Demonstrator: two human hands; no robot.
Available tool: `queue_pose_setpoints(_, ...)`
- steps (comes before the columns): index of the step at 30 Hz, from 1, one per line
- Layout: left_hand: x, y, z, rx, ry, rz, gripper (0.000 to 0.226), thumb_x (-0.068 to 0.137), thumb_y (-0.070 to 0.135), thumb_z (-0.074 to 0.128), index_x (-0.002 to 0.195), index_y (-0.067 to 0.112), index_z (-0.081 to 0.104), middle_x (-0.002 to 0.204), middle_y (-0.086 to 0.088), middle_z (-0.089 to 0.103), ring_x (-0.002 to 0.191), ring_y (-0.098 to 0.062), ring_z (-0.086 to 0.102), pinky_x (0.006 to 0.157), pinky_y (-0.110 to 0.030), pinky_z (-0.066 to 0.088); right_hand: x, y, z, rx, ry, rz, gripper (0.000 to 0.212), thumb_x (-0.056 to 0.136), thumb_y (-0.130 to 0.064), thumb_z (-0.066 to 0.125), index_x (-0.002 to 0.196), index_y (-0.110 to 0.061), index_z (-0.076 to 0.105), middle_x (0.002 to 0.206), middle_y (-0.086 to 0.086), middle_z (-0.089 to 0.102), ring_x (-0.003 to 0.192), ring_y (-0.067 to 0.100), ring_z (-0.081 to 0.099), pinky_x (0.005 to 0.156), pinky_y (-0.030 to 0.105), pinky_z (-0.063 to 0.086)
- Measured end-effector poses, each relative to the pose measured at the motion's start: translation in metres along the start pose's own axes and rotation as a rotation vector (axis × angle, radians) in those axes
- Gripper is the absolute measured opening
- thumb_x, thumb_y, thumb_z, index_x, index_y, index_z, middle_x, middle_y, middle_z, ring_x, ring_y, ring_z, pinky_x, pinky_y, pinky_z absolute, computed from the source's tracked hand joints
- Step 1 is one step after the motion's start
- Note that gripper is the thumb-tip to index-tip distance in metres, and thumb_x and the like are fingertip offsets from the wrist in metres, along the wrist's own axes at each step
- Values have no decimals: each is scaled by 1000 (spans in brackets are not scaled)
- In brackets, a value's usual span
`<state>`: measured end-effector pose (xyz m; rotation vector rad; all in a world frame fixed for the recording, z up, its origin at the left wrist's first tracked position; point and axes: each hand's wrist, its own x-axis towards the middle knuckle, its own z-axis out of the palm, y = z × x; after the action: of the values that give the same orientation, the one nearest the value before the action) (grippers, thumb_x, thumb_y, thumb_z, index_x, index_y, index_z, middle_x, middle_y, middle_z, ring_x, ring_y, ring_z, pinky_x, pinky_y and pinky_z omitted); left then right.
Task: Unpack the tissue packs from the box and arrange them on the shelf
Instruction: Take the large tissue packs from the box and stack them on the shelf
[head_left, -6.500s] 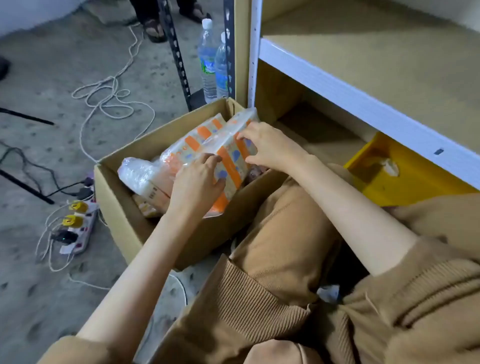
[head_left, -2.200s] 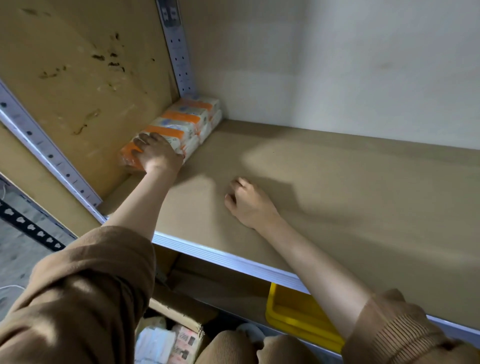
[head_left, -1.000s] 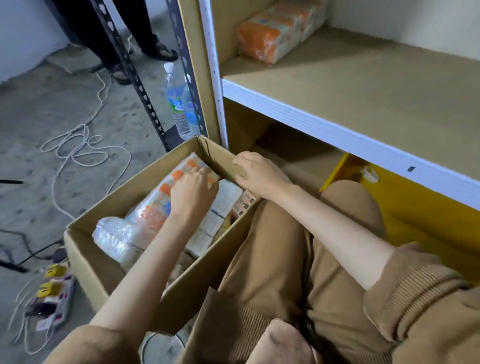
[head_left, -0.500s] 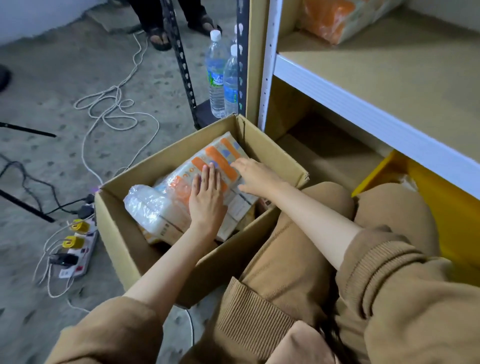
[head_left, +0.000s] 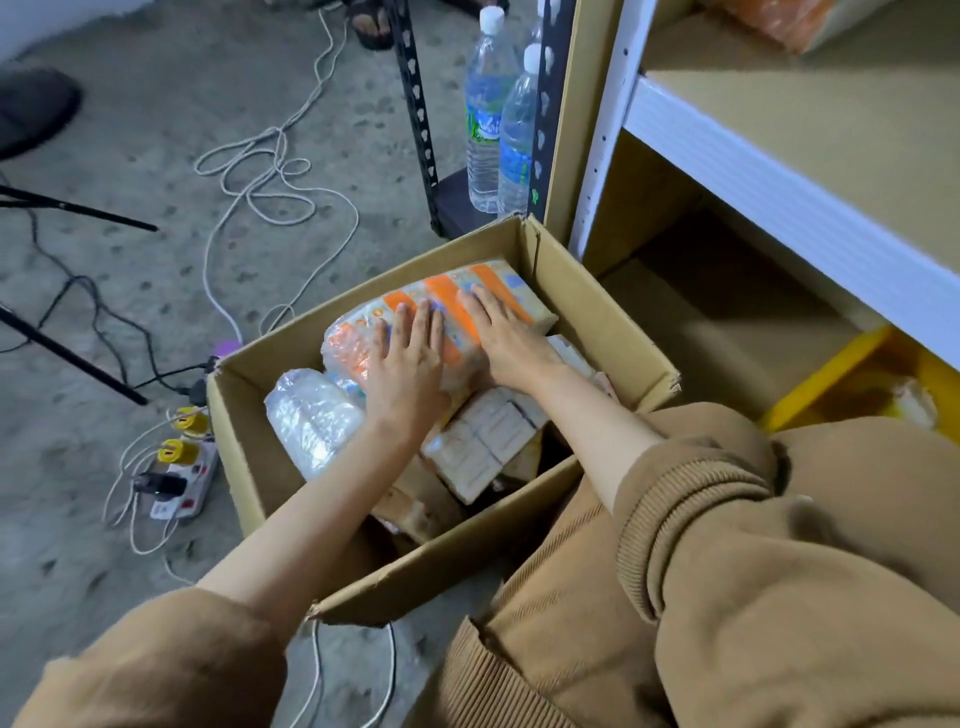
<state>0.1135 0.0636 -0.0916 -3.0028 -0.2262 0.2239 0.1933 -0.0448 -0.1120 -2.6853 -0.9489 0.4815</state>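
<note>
Both flat on tissue pack (head_left: 358, 338) in box (head_left: 467, 543): L hand (head_left: 410, 364), R hand (head_left: 511, 343); lower packs (head_left: 483, 441) half-hidden

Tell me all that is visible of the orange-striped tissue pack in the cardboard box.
The orange-striped tissue pack is wrapped in glossy plastic, with orange bands and small blue marks on white. It lies tilted on paler flat packs inside the open cardboard box. The left hand and right hand rest flat on it, fingers straight.

A single camera rides on the person's head, tipped steeply downward. It hangs close over the open box (head_left: 592, 306), with floor (head_left: 156, 130) left and shelf (head_left: 779, 192) right.
</note>
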Motion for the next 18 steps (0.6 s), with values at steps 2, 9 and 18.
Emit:
queue_pose_setpoints(2,4,-3,-1,35,-20,8,81,91,32,53,150,8,3,160,-8,7,148,-29,7,120,-43,10,3,2,1,-5,15,-20,76,90,8,41,151,-9,-1,160,11,0,148,26,7,117,34,21)
queue_pose_setpoints(9,14,-11,-13,76,-1,53,76,47,24,87,115,-1,63,118,-18,68,107,-34,66,85,-40,55,7,6,-7,-27,71,-68,65,92,2,41,150,-9,15,159,8,17,147,19,17,118,26,17)
queue_pose_setpoints(18,-13,-22,-40,-88,76,52,63,86,19,60,141,3,36,151,-11,37,140,-30,33,111,-41,31,-21,-16,-47,-172,82,-126,63,90,-11,51,147,-8,23,154,9,29,143,20,28,114,33,29)
